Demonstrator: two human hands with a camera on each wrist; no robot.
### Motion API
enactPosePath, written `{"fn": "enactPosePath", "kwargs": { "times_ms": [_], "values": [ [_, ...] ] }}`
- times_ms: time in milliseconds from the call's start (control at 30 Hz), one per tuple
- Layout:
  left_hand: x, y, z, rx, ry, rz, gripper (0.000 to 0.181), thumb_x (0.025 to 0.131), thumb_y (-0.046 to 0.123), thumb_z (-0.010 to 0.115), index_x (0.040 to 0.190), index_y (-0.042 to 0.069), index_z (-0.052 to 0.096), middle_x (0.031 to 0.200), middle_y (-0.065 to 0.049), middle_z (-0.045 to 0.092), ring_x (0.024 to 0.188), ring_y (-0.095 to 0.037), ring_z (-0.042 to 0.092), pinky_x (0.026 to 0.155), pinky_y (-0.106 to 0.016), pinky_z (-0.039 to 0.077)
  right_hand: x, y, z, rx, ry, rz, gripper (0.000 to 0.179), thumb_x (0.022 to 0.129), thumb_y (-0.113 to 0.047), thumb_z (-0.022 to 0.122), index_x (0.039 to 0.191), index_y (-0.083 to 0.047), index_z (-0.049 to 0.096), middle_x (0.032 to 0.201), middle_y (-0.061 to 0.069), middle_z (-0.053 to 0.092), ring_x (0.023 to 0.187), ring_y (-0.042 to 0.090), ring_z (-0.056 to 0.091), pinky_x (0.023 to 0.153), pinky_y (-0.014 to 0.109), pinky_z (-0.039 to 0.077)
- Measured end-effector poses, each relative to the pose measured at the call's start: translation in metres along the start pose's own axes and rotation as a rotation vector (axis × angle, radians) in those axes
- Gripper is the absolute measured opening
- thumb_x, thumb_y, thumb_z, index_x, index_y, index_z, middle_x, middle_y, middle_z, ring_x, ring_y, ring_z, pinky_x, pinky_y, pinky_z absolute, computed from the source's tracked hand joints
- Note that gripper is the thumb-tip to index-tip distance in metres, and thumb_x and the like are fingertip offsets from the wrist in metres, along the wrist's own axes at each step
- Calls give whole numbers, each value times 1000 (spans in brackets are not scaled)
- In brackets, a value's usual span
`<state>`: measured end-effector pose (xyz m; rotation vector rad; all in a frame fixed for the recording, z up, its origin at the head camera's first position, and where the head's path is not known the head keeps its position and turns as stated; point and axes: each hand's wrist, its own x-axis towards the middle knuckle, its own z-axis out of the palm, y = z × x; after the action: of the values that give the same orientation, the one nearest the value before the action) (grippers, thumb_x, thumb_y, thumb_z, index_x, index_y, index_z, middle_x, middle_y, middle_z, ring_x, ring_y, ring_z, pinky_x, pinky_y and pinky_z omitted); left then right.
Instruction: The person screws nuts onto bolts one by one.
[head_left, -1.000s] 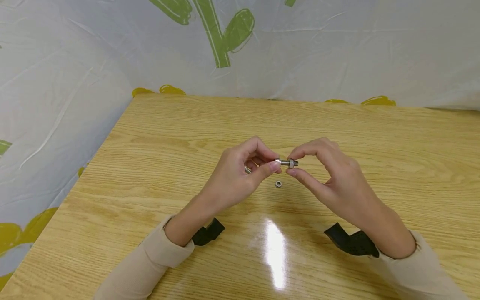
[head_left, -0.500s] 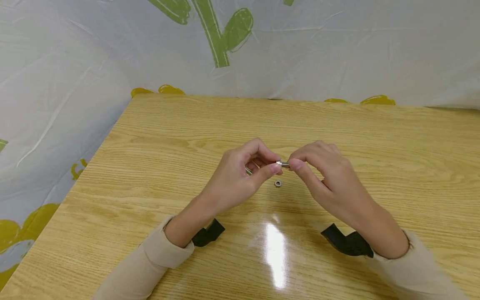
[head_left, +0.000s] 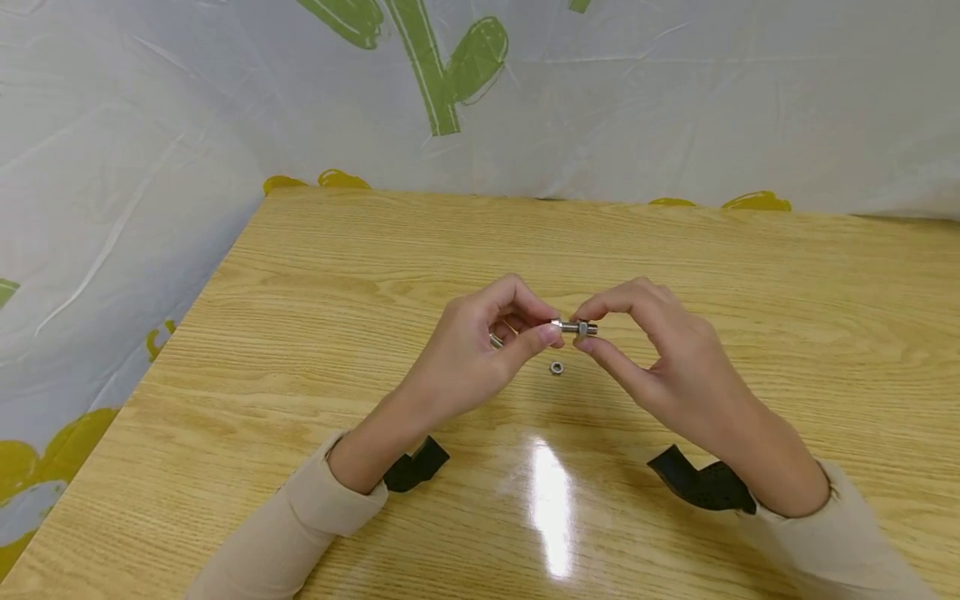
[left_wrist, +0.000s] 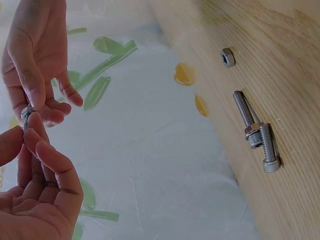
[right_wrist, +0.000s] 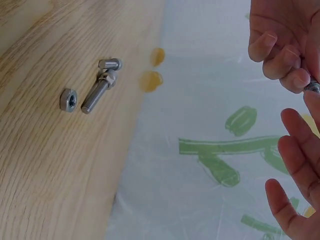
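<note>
One held bolt (head_left: 568,327), head view: beyond the loose nut (head_left: 557,368) on the tabletop (head_left: 420,242); left hand (head_left: 476,354) pinches its head, right hand (head_left: 667,354) its fitted nut (head_left: 582,328). Left wrist view: nut-bearing bolt (left_wrist: 244,108) near the loose nut, plain bolt (left_wrist: 269,150) farther off. Right wrist view: nut-bearing bolt's threaded end just beside the loose nut.

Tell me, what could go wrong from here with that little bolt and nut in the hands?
The left hand seems to pinch the bolt at its head end with fingertips only, so it might slip and drop.

The nut in the right hand sits nearer the bolt's free end, so turning it the wrong way could bring it off.

The loose nut lies on the table, where a dropped part might knock it.
</note>
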<state>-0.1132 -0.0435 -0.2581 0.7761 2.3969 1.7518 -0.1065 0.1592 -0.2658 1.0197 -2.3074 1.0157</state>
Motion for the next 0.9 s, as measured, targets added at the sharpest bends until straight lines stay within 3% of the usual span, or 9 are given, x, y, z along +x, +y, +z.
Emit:
{"fn": "enactPosePath", "kwargs": {
  "times_ms": [133, 367, 533, 700, 800, 900],
  "values": [
    [0, 0, 0, 11, -3, 6, 9, 88, 11, 64, 94, 7, 59, 85, 0, 69, 74, -6, 61, 65, -24, 51, -1, 1, -2, -19, -25, 18, 36, 92, -35, 56, 103, -1, 59, 96, 4, 63, 94, 15, 53, 82, 18, 40],
    [0, -1, -1, 78, 14, 70, 9, 87, 12, 65, 92, 7, 60, 84, -1, 68, 73, -6, 58, 65, -21, 50, -1, 0, 0, -3, -6, 13, 39, 93, -41, 49, 100, -5, 63, 96, 4, 63, 92, 19, 52, 78, 22, 38],
    [0, 0, 0, 88, 17, 85, 8, 87, 11, 66, 91, 6, 61, 84, 0, 68, 72, -4, 56, 64, -21, 50, -3, -1, 1, -7, -75, 124, 21, 96, -26, 52, 94, -9, 64, 95, 1, 62, 93, 17, 51, 80, 28, 36],
    [0, -1, 1, 79, 6, 64, 7, 87, 11, 65, 91, 7, 60, 84, 0, 68, 73, -4, 57, 65, -21, 50, -3, -3, 1, -23, -127, 199, 18, 97, -23, 50, 94, -13, 65, 95, 0, 64, 95, 16, 52, 83, 35, 35],
    [0, -1, 1, 74, 4, 52, 7, 87, 11, 65, 91, 7, 60, 86, 0, 67, 74, -5, 57, 65, -22, 50, -4, -2, -1, -44, -140, 190, 18, 92, -23, 59, 105, -12, 63, 101, 0, 63, 97, 15, 52, 82, 33, 36],
    [0, -1, 0, 67, 5, 42, 8, 87, 11, 65, 92, 7, 60, 87, 0, 67, 75, -5, 58, 66, -22, 51, -3, -2, -2, -47, -125, 125, 31, 86, -21, 67, 113, -9, 58, 105, 1, 61, 96, 12, 52, 83, 25, 40]
  ]
}}
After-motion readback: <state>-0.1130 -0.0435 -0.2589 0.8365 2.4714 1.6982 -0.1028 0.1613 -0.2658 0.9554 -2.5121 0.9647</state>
